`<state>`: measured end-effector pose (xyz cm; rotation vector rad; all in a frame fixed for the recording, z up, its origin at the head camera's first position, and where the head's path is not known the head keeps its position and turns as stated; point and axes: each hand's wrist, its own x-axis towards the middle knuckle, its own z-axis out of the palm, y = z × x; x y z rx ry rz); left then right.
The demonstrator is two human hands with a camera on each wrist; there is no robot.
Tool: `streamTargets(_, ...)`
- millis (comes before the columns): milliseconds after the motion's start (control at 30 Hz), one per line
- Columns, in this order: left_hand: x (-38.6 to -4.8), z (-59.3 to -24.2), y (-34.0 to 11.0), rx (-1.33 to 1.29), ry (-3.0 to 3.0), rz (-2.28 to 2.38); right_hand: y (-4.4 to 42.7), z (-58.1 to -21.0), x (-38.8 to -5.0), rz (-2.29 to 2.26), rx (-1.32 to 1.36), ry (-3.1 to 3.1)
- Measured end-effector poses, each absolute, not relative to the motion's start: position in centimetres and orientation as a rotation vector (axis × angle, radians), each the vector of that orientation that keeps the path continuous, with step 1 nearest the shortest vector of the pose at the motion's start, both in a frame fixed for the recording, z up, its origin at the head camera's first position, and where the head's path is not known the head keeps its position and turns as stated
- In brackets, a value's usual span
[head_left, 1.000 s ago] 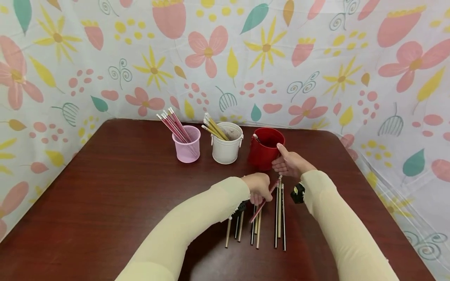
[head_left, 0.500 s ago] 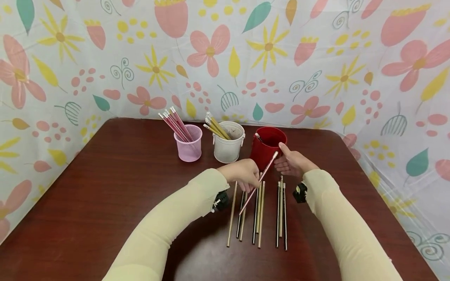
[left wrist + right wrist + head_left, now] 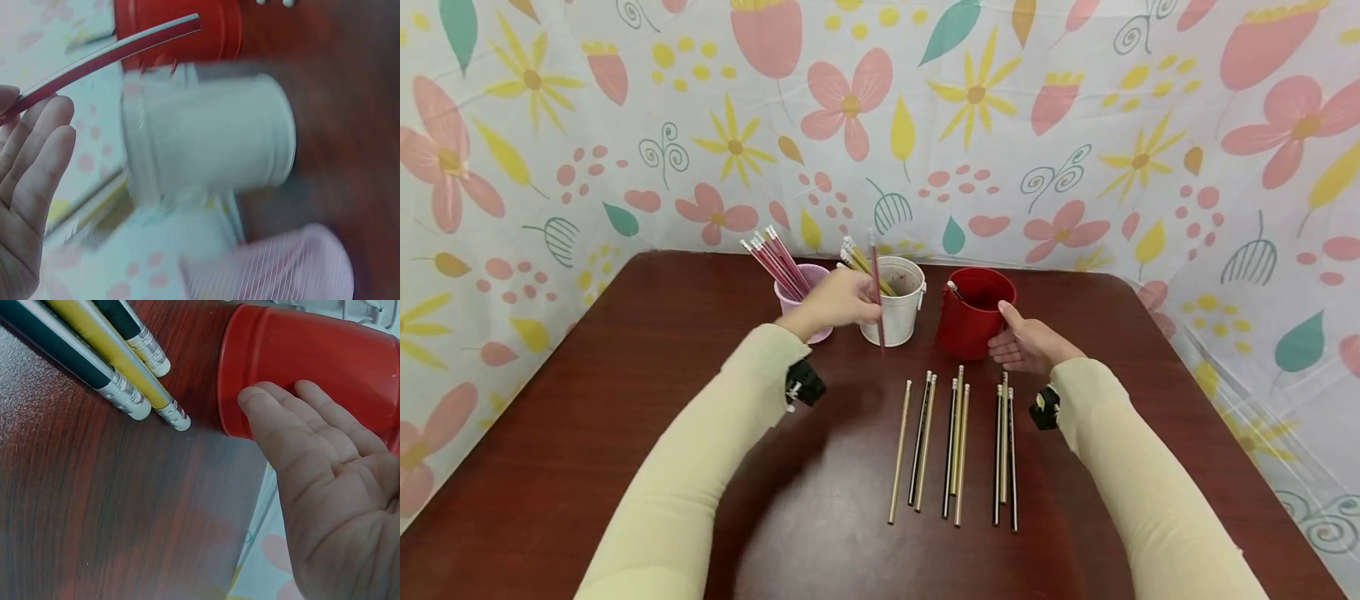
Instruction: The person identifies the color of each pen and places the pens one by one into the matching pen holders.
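Observation:
My left hand [image 3: 842, 300] pinches a red-pink pencil [image 3: 877, 325] between thumb and fingers, held upright in front of the white bucket [image 3: 904, 321]. In the left wrist view the pencil [image 3: 112, 56] slants up past the fingertips. Behind that hand, partly hidden, stands a pink mesh cup [image 3: 814, 275] with several pink pencils [image 3: 778, 265]. Yellow pencils [image 3: 857, 257] lean in the white bucket. My right hand [image 3: 1030, 346] rests its straight fingers against the side of the red bucket [image 3: 968, 332], thumb by the rim. One dark pencil [image 3: 955, 290] leans in this bucket.
Several black, gold and yellow pencils [image 3: 958, 450] lie in loose groups on the dark brown table [image 3: 625, 400], white erasers toward the buckets. A flower-patterned cloth [image 3: 850, 108] hangs behind and beside the table.
My left hand has lifted the red-pink pencil off the pencil rows and carried it left and away from me, turning it upright. My right hand has stayed by the red bucket.

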<state>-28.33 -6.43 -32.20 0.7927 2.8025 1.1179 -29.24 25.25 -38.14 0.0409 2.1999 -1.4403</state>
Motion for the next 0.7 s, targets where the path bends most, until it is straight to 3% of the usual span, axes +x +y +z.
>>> streamTargets(267,-28.8,-29.1,-12.3,0.606,2.948,1.189,25.3,-38.1,-29.3,-1.450,0.040,2.195)
streamTargets(567,-29.2,-25.7,-17.1,0.104,2.649,1.886,25.3,-38.2,-29.3,-1.439,0.044,2.195)
streamTargets(700,-29.6,-25.6,-18.4,-0.009,2.583,1.962,25.4,-38.1,-29.2,-1.437,0.039,2.196)
